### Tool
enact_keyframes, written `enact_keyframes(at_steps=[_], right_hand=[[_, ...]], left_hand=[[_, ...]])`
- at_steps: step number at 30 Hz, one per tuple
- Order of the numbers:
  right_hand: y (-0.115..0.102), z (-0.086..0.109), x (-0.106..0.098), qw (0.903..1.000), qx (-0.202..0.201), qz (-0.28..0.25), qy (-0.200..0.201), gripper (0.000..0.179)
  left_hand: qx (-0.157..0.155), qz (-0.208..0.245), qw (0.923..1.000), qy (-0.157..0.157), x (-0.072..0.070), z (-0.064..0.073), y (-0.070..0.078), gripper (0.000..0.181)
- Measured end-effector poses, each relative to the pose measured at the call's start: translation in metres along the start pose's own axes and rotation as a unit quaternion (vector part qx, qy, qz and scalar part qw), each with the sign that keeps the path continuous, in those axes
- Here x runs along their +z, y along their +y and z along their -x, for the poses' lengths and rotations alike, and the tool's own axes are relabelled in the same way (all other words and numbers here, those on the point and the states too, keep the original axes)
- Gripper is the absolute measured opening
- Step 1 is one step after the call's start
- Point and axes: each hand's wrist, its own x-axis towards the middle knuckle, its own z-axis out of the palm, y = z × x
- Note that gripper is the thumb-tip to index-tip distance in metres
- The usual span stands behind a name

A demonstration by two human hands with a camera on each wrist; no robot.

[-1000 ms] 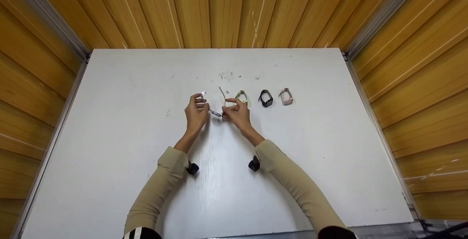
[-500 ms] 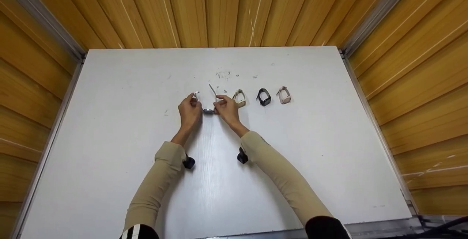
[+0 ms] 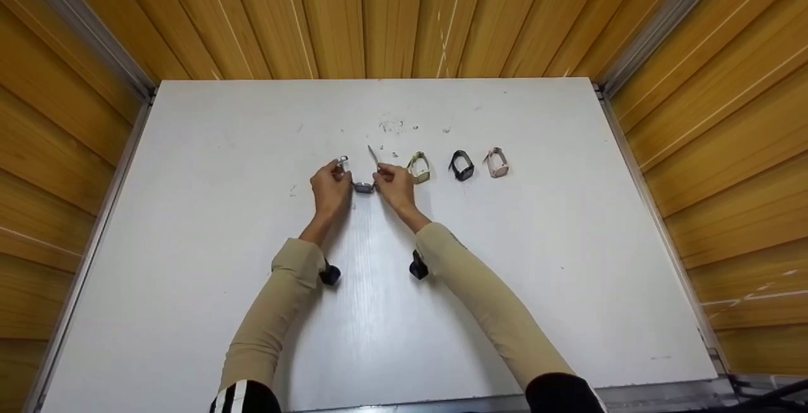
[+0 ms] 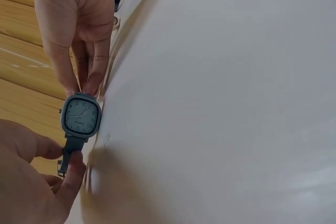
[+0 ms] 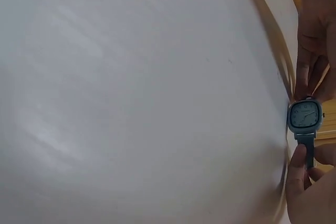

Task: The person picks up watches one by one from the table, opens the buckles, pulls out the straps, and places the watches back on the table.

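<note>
A blue-grey wristwatch with a rounded square dial is held between both hands, its strap unfastened. My left hand pinches the buckle end of the strap between thumb and fingers. On the other side, my right hand pinches the long strap end, whose tip sticks up past the fingers. In the left wrist view the watch dial faces the camera, with its buckle beside the left fingers. The right wrist view shows the same watch at the right edge, between the fingers of both hands.
To the right of the hands, a yellow-green watch, a black watch and a pink watch stand in a row on the white table. Wood-patterned panels enclose its back and sides.
Both hands have shifted slightly left with the blue-grey watch. Its case, slanted down to the right a second ago, now lies nearly level between them. The other watches stay put.
</note>
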Motion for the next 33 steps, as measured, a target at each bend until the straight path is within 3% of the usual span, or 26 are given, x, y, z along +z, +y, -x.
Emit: enact_keyframes(at_steps=[11, 16, 21, 24, 27, 30, 33], right_hand=[[-0.007, -0.009, -0.010, 0.9985, 0.053, -0.017, 0.002, 0.028], [-0.015, -0.016, -0.039, 0.9984, 0.047, -0.032, -0.006, 0.029], [-0.014, -0.022, -0.078, 0.9985, 0.043, -0.026, 0.020, 0.028], [-0.006, -0.022, -0.094, 0.9983, 0.046, -0.009, 0.035, 0.028], [0.004, -0.018, -0.100, 0.9977, 0.055, 0.006, 0.039, 0.029], [0.011, -0.013, -0.099, 0.9964, 0.075, 0.017, 0.037, 0.030], [0.016, -0.009, -0.096, 0.9943, 0.100, 0.017, 0.031, 0.032]], left_hand=[[-0.002, -0.011, 0.9997, -0.022, -0.003, -0.001, 0.005, 0.036], [0.008, -0.010, 0.9999, -0.001, -0.002, 0.000, 0.009, 0.035], [0.050, 0.009, 0.9984, 0.023, 0.008, 0.001, 0.025, 0.029], [0.072, 0.012, 0.9973, -0.003, 0.021, 0.005, 0.040, 0.027], [0.081, 0.009, 0.9954, -0.050, 0.038, 0.011, 0.051, 0.023], [0.063, 0.007, 0.9928, -0.101, 0.053, 0.016, 0.058, 0.021], [0.019, -0.001, 0.9908, -0.134, 0.066, 0.019, 0.061, 0.026]])
